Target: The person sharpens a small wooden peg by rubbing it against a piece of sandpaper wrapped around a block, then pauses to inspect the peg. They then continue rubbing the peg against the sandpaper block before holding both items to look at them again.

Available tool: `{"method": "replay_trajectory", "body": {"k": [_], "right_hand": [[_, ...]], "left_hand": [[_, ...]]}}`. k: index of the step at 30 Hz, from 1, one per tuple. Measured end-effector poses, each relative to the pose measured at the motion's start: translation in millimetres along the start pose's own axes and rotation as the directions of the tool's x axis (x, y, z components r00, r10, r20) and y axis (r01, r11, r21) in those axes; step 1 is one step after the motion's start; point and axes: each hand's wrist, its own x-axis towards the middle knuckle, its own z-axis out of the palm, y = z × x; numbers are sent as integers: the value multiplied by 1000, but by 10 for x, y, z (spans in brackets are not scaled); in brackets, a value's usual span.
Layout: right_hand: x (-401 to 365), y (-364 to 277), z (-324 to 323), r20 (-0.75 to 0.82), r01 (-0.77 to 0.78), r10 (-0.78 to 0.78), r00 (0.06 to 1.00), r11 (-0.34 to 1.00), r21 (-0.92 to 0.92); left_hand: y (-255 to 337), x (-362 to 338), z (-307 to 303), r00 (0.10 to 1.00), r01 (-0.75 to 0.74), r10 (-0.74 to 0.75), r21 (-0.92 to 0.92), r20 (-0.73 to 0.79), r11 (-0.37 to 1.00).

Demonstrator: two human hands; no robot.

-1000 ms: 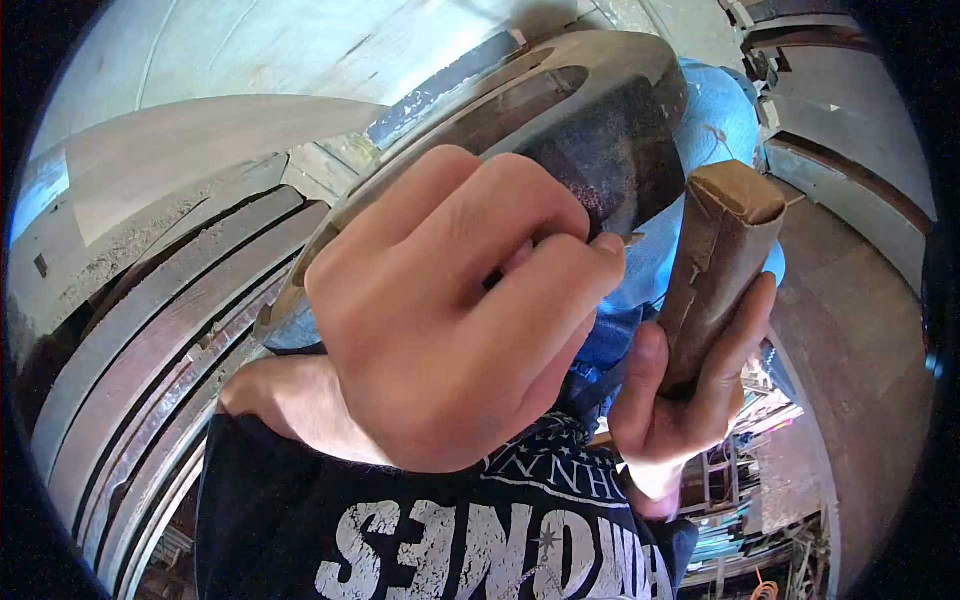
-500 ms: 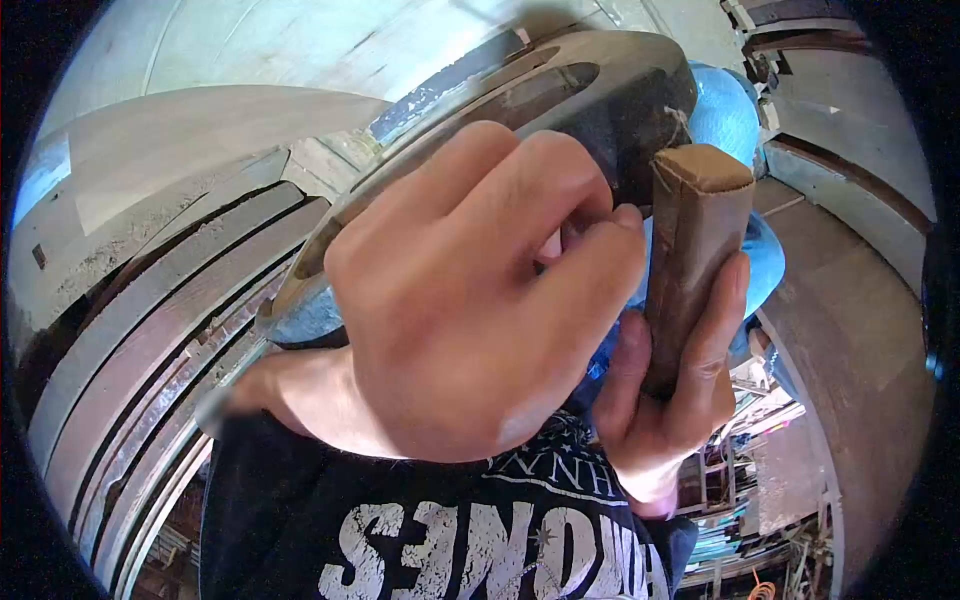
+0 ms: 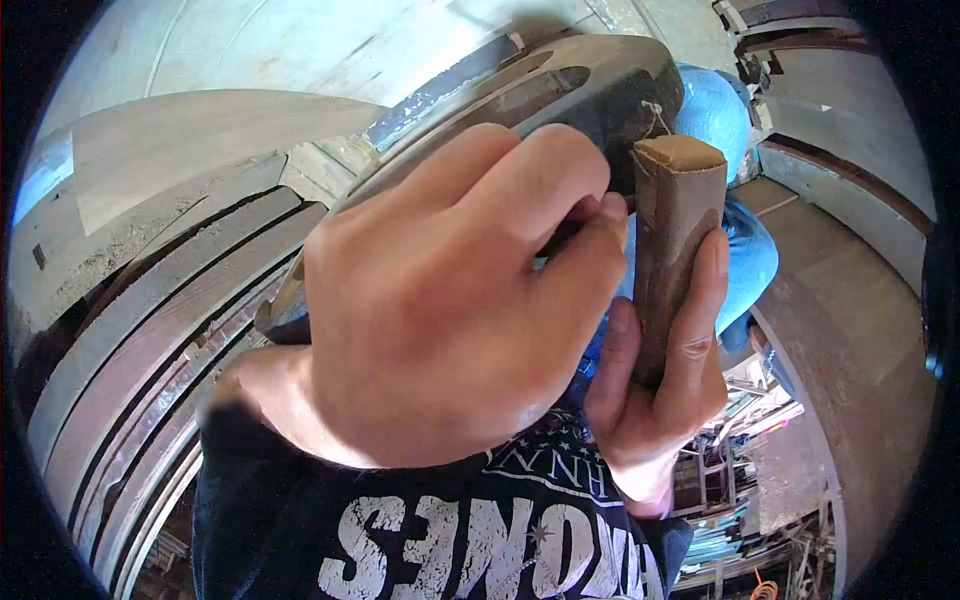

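Observation:
My left hand (image 3: 450, 300) is large and near the camera, its back towards me. Its fingers are curled and the thumb presses against the index finger; whatever lies in that pinch is hidden. Just right of it, my right hand (image 3: 665, 380) grips a brown block (image 3: 680, 225) between thumb and fingers. The block stands nearly upright, with rounded edges and a lighter tan top end. Behind both hands, a dark wooden-looking piece (image 3: 635, 95) with a long oval hollow lies across my blue-clad knees (image 3: 712, 112). A thin, pale strand shows near the block's top.
Long stacked boards (image 3: 150, 330) run along the left. A brown panel (image 3: 850, 330) curves down the right side. Cluttered thin strips (image 3: 735, 530) lie at lower right, near an orange coil (image 3: 765, 588). A pale surface (image 3: 280, 50) spans the top.
The brown block and my right hand have shifted slightly left and up. My left hand has also moved a little left, still curled. The dark piece behind has shifted slightly.

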Motion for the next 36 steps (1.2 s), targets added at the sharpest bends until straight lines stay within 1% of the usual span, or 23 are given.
{"method": "replay_trajectory", "body": {"k": [2, 5, 6, 8, 9, 11, 12, 14, 15, 16, 18, 20, 21, 22, 23, 25, 27, 30, 32, 33, 34, 35, 36], "right_hand": [[-13, -15, -16, 33, -51, 51, 998, 999, 18], [-20, 11, 3, 31, -22, 21, 999, 1000, 11], [-20, 13, -2, 30, -23, 23, 999, 1000, 7], [-9, 13, -10, 46, -4, 4, 999, 1000, 4], [8, -12, -26, 44, -5, 4, 999, 1000, 3], [42, -87, -76, 137, -73, 77, 988, 997, -36], [50, -91, -82, 137, -75, 80, 987, 996, -37], [58, -97, -80, 150, -70, 73, 986, 997, -30], [56, -95, -80, 152, -71, 74, 986, 997, -30], [53, -93, -78, 145, -63, 67, 987, 998, -31], [47, -55, -42, 131, -52, 55, 990, 998, -29], [13, 10, 13, 16, 15, -14, 1000, 1000, -28], [32, -12, -14, 17, 17, -17, 1000, 999, -27], [70, -54, -56, 78, -20, 22, 997, 999, -28], [91, -75, -81, 140, -57, 61, 988, 998, -31], [101, -64, -80, 136, -40, 46, 990, 998, -49], [105, -63, -87, 133, -24, 33, 990, 997, -69], [102, -44, -81, 148, -45, 54, 988, 997, -63], [82, 28, -12, 12, 21, -20, 1000, 998, -64], [86, 28, -25, 12, 22, -21, 1000, 998, -66], [86, 19, -55, 49, 2, 3, 999, 996, -94], [77, 1, -85, 88, -18, 29, 996, 992, -123], [75, -21, -106, 91, -17, 29, 995, 992, -126]], "left_hand": [[-29, 15, -10, 1000, -17, 17, -1, 0, 1000], [-66, 12, -37, 996, -86, 85, 43, 34, 995], [-57, 15, -59, 996, -89, 87, 40, 34, 995], [-17, 24, -114, 994, -55, 47, 86, 94, 995], [-9, 17, -123, 994, -57, 49, 85, 94, 995], [9, -5, -134, 996, -39, 28, 127, 85, 991], [22, -25, -141, 996, -40, 29, 126, 87, 991], [27, -70, -157, 997, -30, 14, 221, 71, 975], [1, -100, -149, 998, -53, 41, 242, 55, 969], [12, -100, -158, 998, -50, 38, 243, 55, 969], [33, -83, -177, 997, 0, -20, 237, 81, 972], [36, -106, -148, 999, -15, 4, 210, 54, 977], [69, -94, -169, 996, 8, -25, 199, 84, 980], [86, -85, -181, 992, 31, -53, 188, 114, 982], [71, -99, -161, 992, 32, -54, 190, 111, 981], [20, -142, -106, 998, -27, 16, 184, 61, 982], [49, -121, -95, 998, -21, 11, 180, 56, 984], [34, -96, -63, 999, -26, 20, 168, 34, 985], [35, -83, -74, 999, -36, 33, 164, 20, 986], [63, -69, -101, 999, -11, 4, 151, 44, 988], [78, -58, -110, 997, 14, -24, 136, 70, 991], [86, -58, -95, 997, 17, -26, 130, 70, 991], [94, -56, -75, 998, 18, -27, 138, 62, 990]]}}
